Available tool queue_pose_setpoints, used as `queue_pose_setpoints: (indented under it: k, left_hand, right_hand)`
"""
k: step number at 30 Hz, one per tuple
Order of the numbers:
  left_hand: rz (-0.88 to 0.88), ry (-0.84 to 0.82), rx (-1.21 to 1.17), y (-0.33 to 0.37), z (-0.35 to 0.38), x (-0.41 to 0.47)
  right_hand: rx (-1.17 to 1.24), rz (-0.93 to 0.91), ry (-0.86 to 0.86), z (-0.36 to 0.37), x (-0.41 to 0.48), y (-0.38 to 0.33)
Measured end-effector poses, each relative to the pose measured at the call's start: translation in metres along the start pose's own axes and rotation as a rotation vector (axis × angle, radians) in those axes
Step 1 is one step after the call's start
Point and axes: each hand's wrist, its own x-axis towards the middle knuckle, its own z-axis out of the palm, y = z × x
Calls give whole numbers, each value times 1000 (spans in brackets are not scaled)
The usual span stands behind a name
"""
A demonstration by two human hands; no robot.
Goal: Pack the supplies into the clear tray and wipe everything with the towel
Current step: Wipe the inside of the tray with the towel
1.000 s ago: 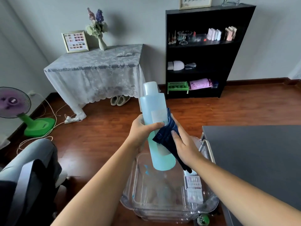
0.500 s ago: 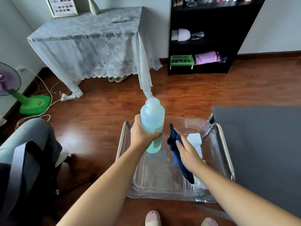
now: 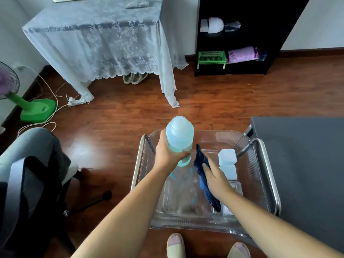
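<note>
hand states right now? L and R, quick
Left hand: closed around the blue bottle, upright over the clear tray.
Right hand: holding the dark blue towel, beside the bottle.

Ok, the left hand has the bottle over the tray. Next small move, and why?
Probably lower the bottle straight down onto the bare left floor of the tray, then release. The left hand grips it upright over that spot; the blocks sit at the right, and the right hand holds the towel beside it.
</note>
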Motion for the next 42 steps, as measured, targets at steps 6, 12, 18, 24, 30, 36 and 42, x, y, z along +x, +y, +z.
queue_pose_setpoints:
  k: [6, 12, 18, 24, 30, 36, 42]
  left_hand:
    - [37, -61, 145, 3, -18, -16]
    - [312, 23, 591, -1, -45, -54]
    - [322, 15, 1019, -25, -84, -50]
    - [291, -52, 943, -42, -83, -46]
    - [270, -25, 819, -44, -81, -44]
    - [187, -22, 704, -38, -81, -44]
    - [171, -36, 690, -36, -80, -45]
  right_hand:
    - [-30, -32, -5, 1, -2, -4]
    - [-307, -110, -22, 10, -1, 15]
    - [-844, -116, -270, 37, -1, 64]
    - [-1337, -274, -235, 34, 6, 87]
    - [-1410, -280, -227, 27, 23, 90]
    - [-1324, -372, -493, 54, -12, 96]
    - [-1345, -222, -241, 22, 14, 91]
